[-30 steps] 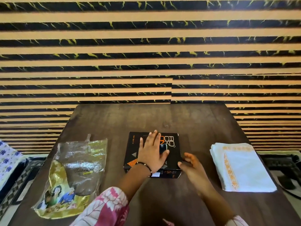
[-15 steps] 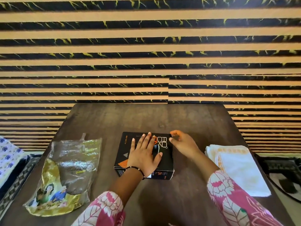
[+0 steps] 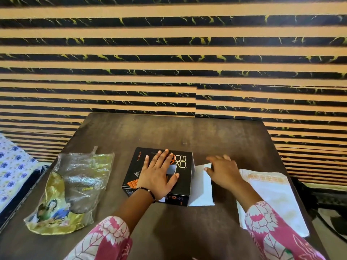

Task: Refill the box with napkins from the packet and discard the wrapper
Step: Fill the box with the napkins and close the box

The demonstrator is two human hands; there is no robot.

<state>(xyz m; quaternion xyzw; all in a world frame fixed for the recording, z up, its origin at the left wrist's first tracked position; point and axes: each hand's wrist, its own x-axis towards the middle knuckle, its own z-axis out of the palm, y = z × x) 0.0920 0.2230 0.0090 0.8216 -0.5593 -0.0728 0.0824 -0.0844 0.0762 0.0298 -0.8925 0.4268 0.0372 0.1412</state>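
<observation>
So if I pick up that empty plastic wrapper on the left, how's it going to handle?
The wrapper will probably be floppy: it lies flat and crinkled on the table, with creases across its clear film. It looks very light, since nothing seems to fill it. The glossy surface may be slippery, so a pinch at one edge would likely hold better than a flat palm.

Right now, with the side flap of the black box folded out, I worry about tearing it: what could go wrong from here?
1. The right hand holds the white flap out flat; pulling it further may crease or tear its hinge.
2. The left hand lies flat on the box; pressing hard may crush its top and narrow the opening.
3. The napkin stack overhangs the table edge under the right sleeve, which may brush it off.
</observation>
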